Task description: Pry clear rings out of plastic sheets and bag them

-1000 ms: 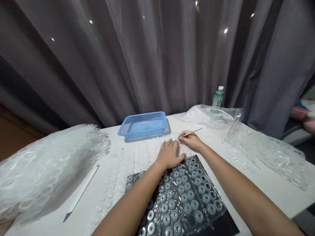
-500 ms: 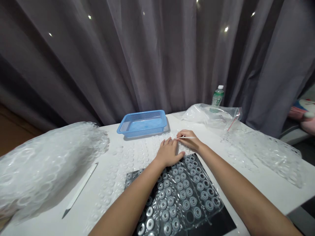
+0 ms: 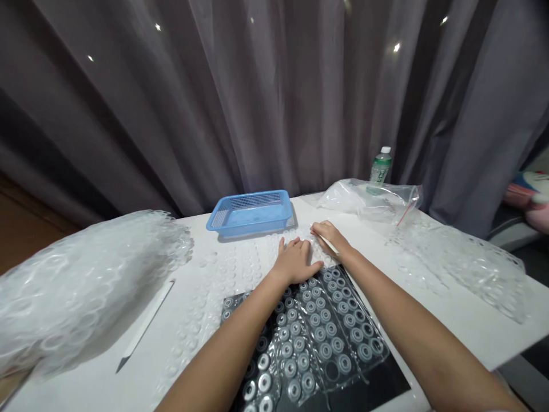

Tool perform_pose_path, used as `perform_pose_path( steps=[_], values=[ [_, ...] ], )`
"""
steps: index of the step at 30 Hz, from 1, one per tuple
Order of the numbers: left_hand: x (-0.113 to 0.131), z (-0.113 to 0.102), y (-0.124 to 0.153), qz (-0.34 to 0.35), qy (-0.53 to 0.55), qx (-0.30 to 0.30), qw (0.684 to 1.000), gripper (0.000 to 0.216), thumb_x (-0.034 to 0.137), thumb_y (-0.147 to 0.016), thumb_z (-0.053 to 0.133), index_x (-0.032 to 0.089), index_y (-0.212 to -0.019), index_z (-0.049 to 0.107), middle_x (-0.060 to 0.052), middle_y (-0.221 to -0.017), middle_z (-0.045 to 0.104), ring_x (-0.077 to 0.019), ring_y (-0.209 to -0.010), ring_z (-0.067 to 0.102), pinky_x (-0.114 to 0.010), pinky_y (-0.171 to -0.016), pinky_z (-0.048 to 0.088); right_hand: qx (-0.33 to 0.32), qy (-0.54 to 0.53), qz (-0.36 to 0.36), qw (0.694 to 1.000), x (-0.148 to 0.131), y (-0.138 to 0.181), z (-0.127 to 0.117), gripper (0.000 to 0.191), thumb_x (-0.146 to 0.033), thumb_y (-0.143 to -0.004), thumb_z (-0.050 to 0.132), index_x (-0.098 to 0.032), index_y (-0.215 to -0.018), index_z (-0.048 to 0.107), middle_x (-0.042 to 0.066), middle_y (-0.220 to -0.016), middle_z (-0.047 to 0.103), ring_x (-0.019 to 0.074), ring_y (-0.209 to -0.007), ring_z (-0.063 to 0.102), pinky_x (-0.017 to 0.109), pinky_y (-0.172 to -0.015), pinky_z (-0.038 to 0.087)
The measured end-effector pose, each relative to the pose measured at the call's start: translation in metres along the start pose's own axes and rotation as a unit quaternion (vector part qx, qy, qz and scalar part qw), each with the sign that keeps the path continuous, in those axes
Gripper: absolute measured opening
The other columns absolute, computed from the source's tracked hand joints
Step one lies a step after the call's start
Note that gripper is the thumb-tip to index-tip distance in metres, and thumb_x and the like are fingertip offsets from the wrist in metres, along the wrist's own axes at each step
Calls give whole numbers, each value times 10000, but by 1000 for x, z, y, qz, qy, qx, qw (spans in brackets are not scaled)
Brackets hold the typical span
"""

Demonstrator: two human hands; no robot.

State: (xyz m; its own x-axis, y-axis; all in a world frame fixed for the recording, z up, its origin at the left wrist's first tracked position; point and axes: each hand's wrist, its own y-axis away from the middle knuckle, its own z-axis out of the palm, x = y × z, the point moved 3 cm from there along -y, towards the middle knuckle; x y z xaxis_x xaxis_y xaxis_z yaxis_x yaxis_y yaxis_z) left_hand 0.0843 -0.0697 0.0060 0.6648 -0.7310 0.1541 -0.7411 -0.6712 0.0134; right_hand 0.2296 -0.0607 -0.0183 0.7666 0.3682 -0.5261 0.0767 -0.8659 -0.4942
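My left hand (image 3: 295, 262) lies palm down with its fingers spread, at the top edge of a black board (image 3: 364, 389). Under its fingers are small white round pieces (image 3: 274, 243) in rows on the white table. My right hand (image 3: 329, 236) is closed in a pinch around a slim white stick (image 3: 329, 245), just right of my left fingertips. The stick's tip is too small to make out. Rows of grey, bearing-like rings (image 3: 319, 335) in clear plastic film cover much of the board below my hands.
A blue basket (image 3: 253, 229) stands behind my hands. To the left are a big bundle of clear ringed plastic (image 3: 86, 280) and a white tool with a dark tip (image 3: 148, 323). Clear bags (image 3: 369, 200), a bottle (image 3: 381, 166) and perforated film (image 3: 463, 263) sit right.
My right hand has shifted slightly up, and the white stick has turned from nearly level to slanting down to the right. My left hand stays flat, its fingers slightly rearranged.
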Motion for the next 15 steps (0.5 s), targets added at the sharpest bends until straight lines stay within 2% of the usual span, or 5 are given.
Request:
perform_pose_path(
  steps=[5,8,11,15],
  values=[
    [0,0,2,6,4,3,1000,540,614,-804,417,182,-1122,475,-135,-1274,546,-329,-1323,336,-641,-1086,91,7,4,-14,1000,-7,3,-5,135,-199,-838,453,-210,-706,478,28,-732,539,201,-851,436,283,-777,374],
    [1,2,4,1,6,6,1000,571,613,-812,395,189,-1190,456,-130,-1314,520,-318,-1338,318,-627,-1097,82,-4,1,-31,1000,-6,3,-4,132,-219,-835,469,-211,-706,492,30,-757,559,198,-842,440,299,-808,373],
    [1,6,6,-4,4,19,1000,645,612,-823,365,179,-1300,400,-138,-1423,406,-303,-1371,267,-577,-1127,75,-24,-3,-43,999,2,1,1,145,-247,-852,462,-211,-727,526,30,-753,580,195,-840,474,321,-859,371],
    [-1,11,5,-11,0,3,1000,754,632,-818,339,143,-1392,324,-139,-1489,302,-308,-1408,168,-539,-1142,68,-42,-12,-47,998,13,0,4,121,-277,-842,481,-219,-802,580,37,-869,619,206,-968,501,328,-907,378]
  ],
)
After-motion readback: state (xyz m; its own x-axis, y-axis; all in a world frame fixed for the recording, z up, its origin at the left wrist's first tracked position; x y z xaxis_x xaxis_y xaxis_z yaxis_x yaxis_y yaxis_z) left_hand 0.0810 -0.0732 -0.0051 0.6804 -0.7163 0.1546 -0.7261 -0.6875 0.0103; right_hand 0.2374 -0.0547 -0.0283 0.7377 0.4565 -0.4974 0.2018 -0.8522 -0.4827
